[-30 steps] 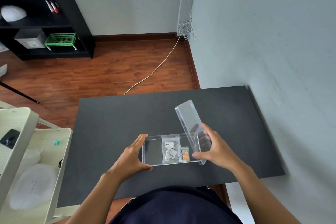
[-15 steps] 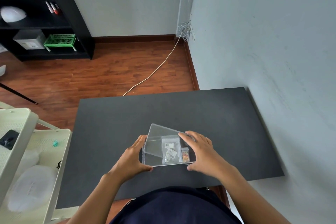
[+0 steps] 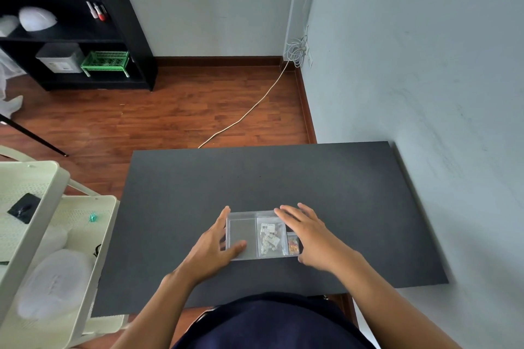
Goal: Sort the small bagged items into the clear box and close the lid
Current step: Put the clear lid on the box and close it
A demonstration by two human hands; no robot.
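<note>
Table: a matte black tabletop (image 3: 326,193) fills the lower middle of the frame, its right edge against the wall.
Clear box: the clear box (image 3: 242,235) lies flat on the table in the lower centre, near the front edge, lid down and level on top.
Compartments: three, side by side; the left one shows only the dark table through it.
Middle compartment: a bagged item (image 3: 269,238) with a white barcode label at its top; the print is too small to read.
Right compartment: a smaller bag (image 3: 293,245) with orange and yellow contents, partly under the right hand.
Left hand: the left hand (image 3: 211,249) is against the box's left end, fingers straight and together along the side, thumb resting on the lid's near left corner.
Right hand: the right hand (image 3: 307,235) lies palm down on the right part of the lid, fingers slightly spread and flat, thumb down by the near right corner.
Floor: reddish-brown wood planks (image 3: 175,113) across the upper middle, with a pale cable (image 3: 249,110) running from the wall corner toward the table.
Walls: pale grey-blue, one at the top of the frame and one filling the right side.
Shelf: a black shelving unit (image 3: 122,22) in the upper left holds a green basket (image 3: 105,59), a grey box and a white domed object.
Cart: a cream perforated cart (image 3: 56,187) at the lower left edge.
Writing: none legible anywhere.
</note>
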